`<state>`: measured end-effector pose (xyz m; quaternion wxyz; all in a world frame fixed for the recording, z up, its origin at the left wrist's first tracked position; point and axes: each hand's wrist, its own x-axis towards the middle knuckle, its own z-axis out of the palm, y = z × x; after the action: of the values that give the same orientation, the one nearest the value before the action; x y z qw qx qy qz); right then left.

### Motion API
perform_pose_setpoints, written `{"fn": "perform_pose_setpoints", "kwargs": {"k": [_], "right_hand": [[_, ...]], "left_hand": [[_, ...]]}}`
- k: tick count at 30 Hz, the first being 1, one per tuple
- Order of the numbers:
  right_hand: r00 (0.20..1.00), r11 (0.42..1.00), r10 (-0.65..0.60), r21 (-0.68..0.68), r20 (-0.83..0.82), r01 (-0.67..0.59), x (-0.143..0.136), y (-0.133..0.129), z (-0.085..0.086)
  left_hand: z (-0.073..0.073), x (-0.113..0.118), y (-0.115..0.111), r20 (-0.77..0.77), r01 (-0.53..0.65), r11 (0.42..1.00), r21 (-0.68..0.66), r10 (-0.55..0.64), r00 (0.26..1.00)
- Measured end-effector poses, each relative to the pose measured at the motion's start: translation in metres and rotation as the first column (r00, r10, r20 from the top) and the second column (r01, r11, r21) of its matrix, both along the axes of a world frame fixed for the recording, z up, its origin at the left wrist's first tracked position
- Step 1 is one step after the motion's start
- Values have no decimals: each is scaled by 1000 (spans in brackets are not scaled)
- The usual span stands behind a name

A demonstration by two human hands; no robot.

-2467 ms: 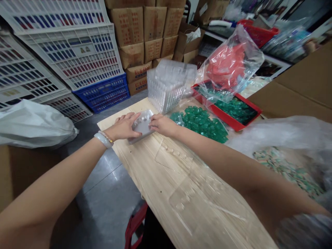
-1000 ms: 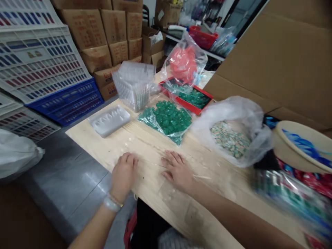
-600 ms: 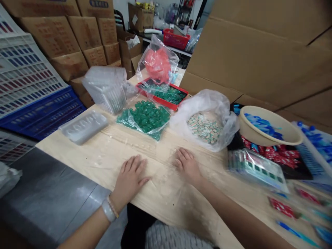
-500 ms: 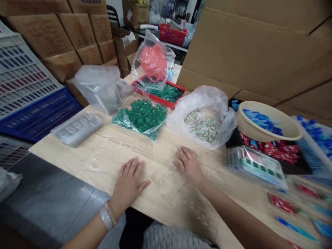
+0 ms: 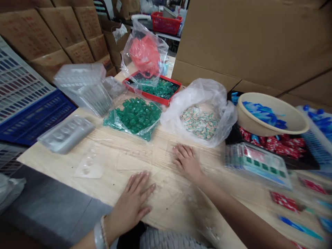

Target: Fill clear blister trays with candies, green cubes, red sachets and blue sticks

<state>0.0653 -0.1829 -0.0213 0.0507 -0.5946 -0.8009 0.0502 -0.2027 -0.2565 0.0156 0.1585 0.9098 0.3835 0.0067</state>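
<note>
Several thin, clear plastic sheets with moulded bumps [image 5: 89,167] lie spread over the pale wooden counter [image 5: 52,165], one well off to the left and others around and between the hands; I cannot count them surely, so faint are their edges against the grain. My left hand [image 5: 135,200] lies palm down near the front edge, fingers spread, grasping nothing. My right hand [image 5: 188,164] is farther in, also flat and released, its fingertips apparently over a clear sheet; contact is hard to confirm from here. I judge the step in hand to be laying out and straightening these sheets. A nested stack of clear plastic trays [image 5: 66,133] sits at the left, apart from both hands, and the heap of green pieces in a clear bag [image 5: 135,116] lies beyond the sheets, with no green on the sheets I can make out. Shifting a sheet next would, I think, call for light, flat fingers, or a fingertip under an edge, without dragging its neighbours.
</note>
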Motion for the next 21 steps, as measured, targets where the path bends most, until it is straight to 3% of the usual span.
{"fn": "perform_pose_setpoints", "kwargs": {"k": [2, 4, 6, 9, 12, 14, 17, 21], "right_hand": [[999, 999, -3, 44, -46, 5, -1, 5, 5], [989, 993, -2, 114, -148, 19, -5, 17, 17], [964, 989, 31, 150, -266, 9, -15, 40, 31], [911, 985, 134, 157, -389, -77, -43, 91, 47], [854, 972, 218, 185, -473, -146, -80, 152, 47], [854, 980, 186, 160, -487, -122, -98, 189, 38], [903, 995, 66, 101, -425, -26, -112, 231, 23], [952, 997, 70, 47, -298, -59, -113, 252, 12]], "left_hand": [[8, -4, 13, 32, 2, 1000, -30, -1, 999], [17, -7, 40, 106, -30, 999, -33, 33, 994], [26, -13, 83, 203, -146, 989, -9, 144, 969], [34, -23, 164, 328, -374, 926, 45, 340, 881], [29, -28, 238, 329, -514, 853, 94, 460, 825], [21, -23, 271, 274, -569, 813, 124, 523, 807], [8, -8, 294, 162, -556, 811, 183, 533, 830], [2, 6, 296, 55, -508, 828, 236, 511, 858]]}}
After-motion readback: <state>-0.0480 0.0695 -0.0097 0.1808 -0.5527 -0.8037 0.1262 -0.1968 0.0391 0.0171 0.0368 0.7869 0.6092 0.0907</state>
